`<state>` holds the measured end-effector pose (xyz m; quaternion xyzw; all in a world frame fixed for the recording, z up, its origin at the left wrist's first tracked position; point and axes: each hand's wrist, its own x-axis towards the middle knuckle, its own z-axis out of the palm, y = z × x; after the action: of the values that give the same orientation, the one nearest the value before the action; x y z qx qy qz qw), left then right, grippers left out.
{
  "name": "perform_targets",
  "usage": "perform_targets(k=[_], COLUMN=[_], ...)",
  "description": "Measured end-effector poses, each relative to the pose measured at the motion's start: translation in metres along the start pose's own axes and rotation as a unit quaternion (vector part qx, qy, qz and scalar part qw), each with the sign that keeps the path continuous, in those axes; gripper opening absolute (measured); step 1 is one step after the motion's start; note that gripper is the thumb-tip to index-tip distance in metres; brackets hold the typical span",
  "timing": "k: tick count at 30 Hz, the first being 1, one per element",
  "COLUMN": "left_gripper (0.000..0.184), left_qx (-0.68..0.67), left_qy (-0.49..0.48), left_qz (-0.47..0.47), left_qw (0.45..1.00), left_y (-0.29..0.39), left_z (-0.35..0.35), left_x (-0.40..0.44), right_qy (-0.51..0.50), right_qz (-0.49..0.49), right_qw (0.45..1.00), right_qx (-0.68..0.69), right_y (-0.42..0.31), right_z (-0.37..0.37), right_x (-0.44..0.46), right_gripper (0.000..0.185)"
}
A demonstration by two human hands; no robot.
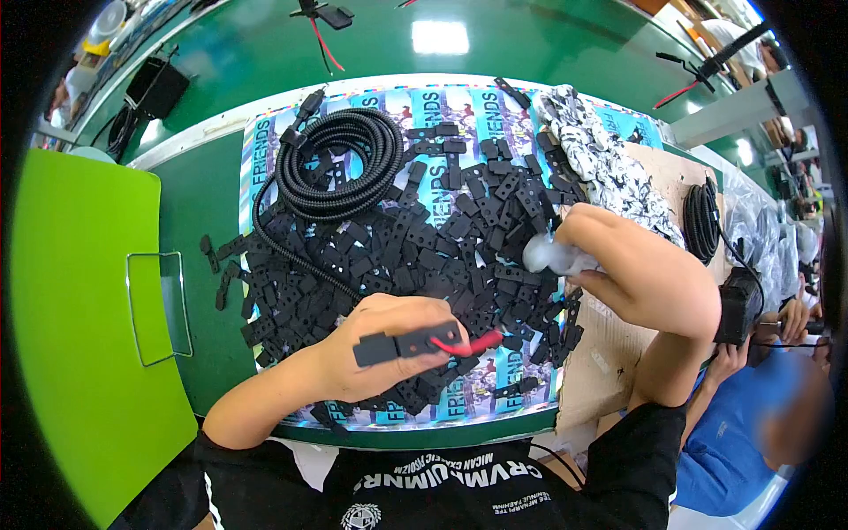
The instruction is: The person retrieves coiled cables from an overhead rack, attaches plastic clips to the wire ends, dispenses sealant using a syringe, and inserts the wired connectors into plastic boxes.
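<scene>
My left hand (pixel 380 314) is closed around a flat black plastic connector piece (pixel 408 344), held above the near part of the pile. From the end of this piece sticks out a short red wire (pixel 470 344). Farther right, my right hand (pixel 594 240) pinches a soft white wad (pixel 549 255) that looks like cotton or cloth; its exact kind is unclear. Below both hands spreads a heap of small black plastic pieces (pixel 389 243), many with holes. The printed "FRIENDS" sheet (pixel 455 405) lies under the heap.
A coiled black corrugated tube (pixel 389 159) lies at the back left of the sheet. Patterned black-and-white cloth (pixel 601 150) rests on cardboard (pixel 587 389) at right. A green panel (pixel 79 336) stands left. Another person (pixel 733 433) works at the right beside a black box (pixel 738 306).
</scene>
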<state>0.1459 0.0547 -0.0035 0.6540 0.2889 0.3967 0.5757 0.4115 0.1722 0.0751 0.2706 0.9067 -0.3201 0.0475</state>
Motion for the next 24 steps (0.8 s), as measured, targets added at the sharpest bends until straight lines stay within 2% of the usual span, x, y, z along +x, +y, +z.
perform_targets(k=[1, 3, 5, 7, 10, 12, 15, 17, 20, 23, 24], left_gripper=[0.021, 0.024, 0.026, 0.027, 0.023, 0.018, 0.021, 0.023, 0.028, 0.035, 0.036], left_qx=[0.046, 0.045, 0.056, 0.078, 0.139, 0.141, 0.156, 0.162, 0.193, 0.150, 0.149], left_qy=[-0.035, -0.083, -0.073, -0.066, -0.138, -0.164, -0.181, -0.233, -0.258, -0.215, -0.214], left_qz=[0.023, 0.003, 0.024, 0.034, 0.018, 0.012, -0.008, -0.063, -0.094, -0.023, -0.025], left_qw=[0.998, 0.996, 0.996, 0.994, 0.981, 0.976, 0.971, 0.957, 0.942, 0.965, 0.965], left_y=[0.003, 0.005, 0.000, -0.002, 0.002, -0.001, -0.003, 0.003, 0.011, -0.003, -0.004], left_z=[-0.002, -0.003, 0.003, 0.010, 0.020, 0.030, 0.035, 0.031, 0.028, 0.031, 0.031], left_x=[0.004, 0.003, -0.001, -0.003, -0.002, -0.003, -0.004, 0.001, 0.005, -0.003, -0.003], right_qy=[0.029, 0.080, 0.108, 0.123, 0.100, 0.058, 0.013, -0.004, -0.031, -0.045, -0.043], right_qz=[-0.040, -0.108, -0.178, -0.196, -0.235, -0.228, -0.200, -0.186, -0.174, -0.171, -0.172], right_qw=[0.998, 0.977, 0.922, 0.841, 0.710, 0.620, 0.518, 0.460, 0.417, 0.412, 0.415], right_qx=[0.041, 0.166, 0.327, 0.488, 0.656, 0.748, 0.832, 0.868, 0.891, 0.894, 0.892], right_y=[-0.001, -0.004, -0.007, -0.015, -0.024, -0.030, -0.038, -0.042, -0.045, -0.045, -0.045], right_z=[0.001, 0.006, 0.012, 0.019, 0.023, 0.020, 0.026, 0.040, 0.054, 0.057, 0.056], right_x=[0.001, 0.009, 0.019, 0.023, 0.030, 0.026, 0.025, 0.029, 0.033, 0.033, 0.033], right_gripper=[0.030, 0.025, 0.020, 0.031, 0.065, 0.066, 0.068, 0.066, 0.064, 0.063, 0.062])
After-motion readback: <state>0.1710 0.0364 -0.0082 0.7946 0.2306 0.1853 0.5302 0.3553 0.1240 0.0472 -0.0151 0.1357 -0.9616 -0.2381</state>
